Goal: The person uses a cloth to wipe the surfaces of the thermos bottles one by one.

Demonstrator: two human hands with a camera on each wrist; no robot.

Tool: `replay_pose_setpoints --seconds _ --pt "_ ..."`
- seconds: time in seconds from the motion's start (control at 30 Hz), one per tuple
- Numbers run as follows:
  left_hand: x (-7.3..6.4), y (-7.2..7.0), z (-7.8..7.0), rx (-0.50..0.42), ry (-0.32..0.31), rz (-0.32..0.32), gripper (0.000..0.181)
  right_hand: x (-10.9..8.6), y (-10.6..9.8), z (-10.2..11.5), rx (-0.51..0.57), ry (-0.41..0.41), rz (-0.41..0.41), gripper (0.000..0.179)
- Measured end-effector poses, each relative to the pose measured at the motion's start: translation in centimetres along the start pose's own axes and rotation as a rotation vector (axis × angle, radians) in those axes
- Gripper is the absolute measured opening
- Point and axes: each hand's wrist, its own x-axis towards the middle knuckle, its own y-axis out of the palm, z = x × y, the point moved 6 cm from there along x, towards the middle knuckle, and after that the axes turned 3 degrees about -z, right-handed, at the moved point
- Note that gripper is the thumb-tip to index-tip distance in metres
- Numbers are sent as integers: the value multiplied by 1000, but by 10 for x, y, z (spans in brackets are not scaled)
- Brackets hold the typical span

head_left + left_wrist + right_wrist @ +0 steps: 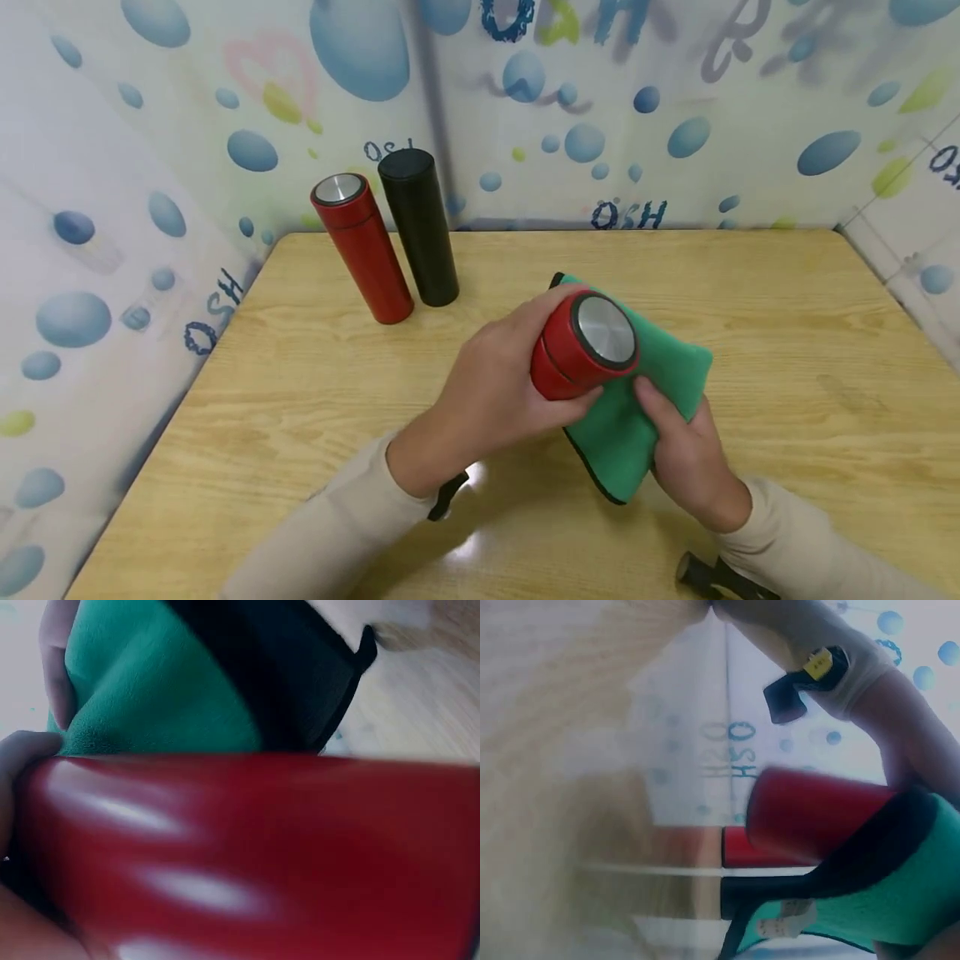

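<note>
My left hand [491,375] grips a red thermos flask [558,354] near its top, its silver-centred lid tilted toward the head camera. In the left wrist view the flask's glossy red body [247,847] fills the lower half. My right hand [693,458] holds a green cloth [618,442] with black edging, thumb on top and the other fingers behind it. The cloth lies against the flask's side. The right wrist view shows the flask's lower end [810,814] raised off the table and a white label [787,921] on the cloth's edge.
A second red flask [367,250] and a black flask [422,229] stand side by side at the back left of the wooden table [262,400]. Behind the table hangs a white curtain [480,125] with blue dots and lettering. Each wrist wears a black strap.
</note>
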Motion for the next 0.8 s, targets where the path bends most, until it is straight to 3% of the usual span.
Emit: replay_pose_setpoints --seconds 0.13,0.3,0.43,0.53,0.67,0.8 --pt "-2 -9 -4 -236 15 -87 82 -4 6 -7 -85 90 85 34" --pt "-3 -22 -7 -497 40 -210 83 -4 5 -16 -253 232 78 31" --pt "-6 -32 -5 -617 39 -344 80 -1 4 -22 -296 331 63 41" --pt "-9 -38 -3 -759 64 -441 74 -1 3 -27 -231 426 48 45" --pt "-10 -43 -3 -918 158 -535 66 -1 2 -35 -61 573 17 43" --pt "-11 -46 -1 -953 194 -616 69 -3 4 -37 91 632 54 38"
